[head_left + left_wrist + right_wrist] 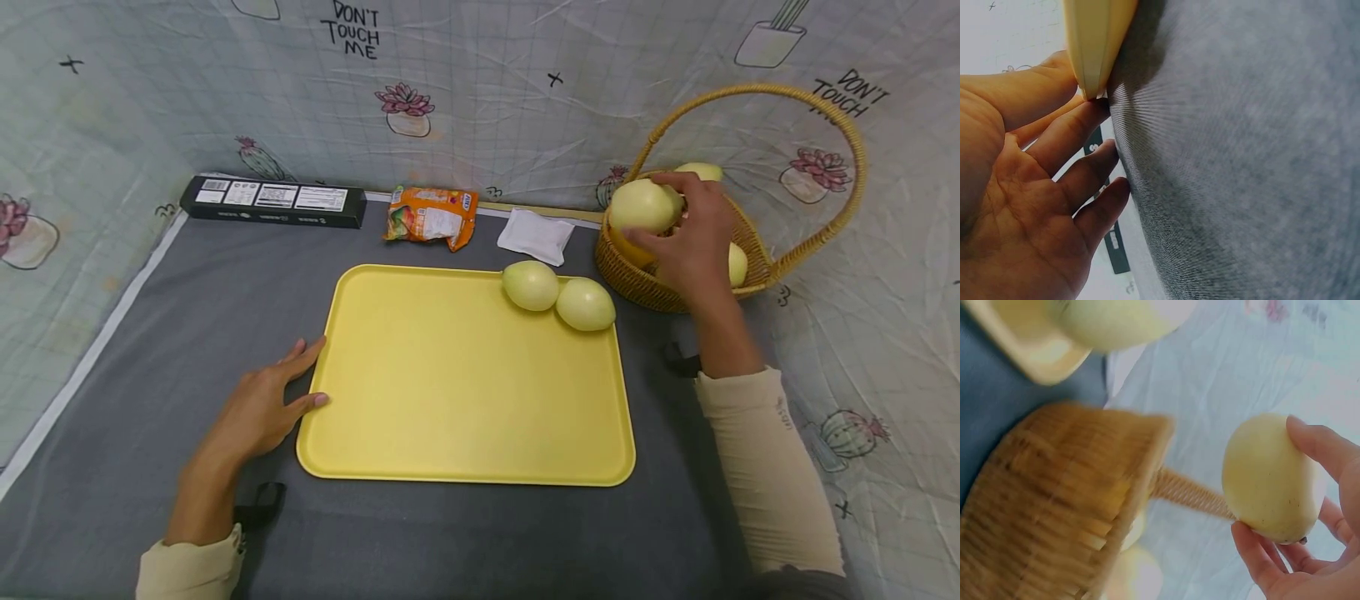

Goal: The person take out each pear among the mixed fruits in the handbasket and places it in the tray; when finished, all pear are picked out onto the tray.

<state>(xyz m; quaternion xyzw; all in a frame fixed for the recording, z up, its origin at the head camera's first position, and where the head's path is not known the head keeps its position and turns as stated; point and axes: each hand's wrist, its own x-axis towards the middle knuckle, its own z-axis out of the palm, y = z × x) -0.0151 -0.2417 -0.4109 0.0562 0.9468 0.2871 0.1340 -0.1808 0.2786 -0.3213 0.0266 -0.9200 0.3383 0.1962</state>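
My right hand holds a pale yellow-green mango between thumb and fingers over the wicker basket. In the right wrist view the held mango appears above the basket's rim, its small dark stem end downward. More mangoes, such as one at the basket's right side, lie inside. Two mangoes sit side by side in the far right corner of the yellow tray. At the tray's left edge, my left hand touches the rim with thumb and fingers extended.
Along the back lie a long black box, an orange snack packet and a small white packet. The basket's tall handle arches up at the right. A printed cloth hangs behind the grey table surface.
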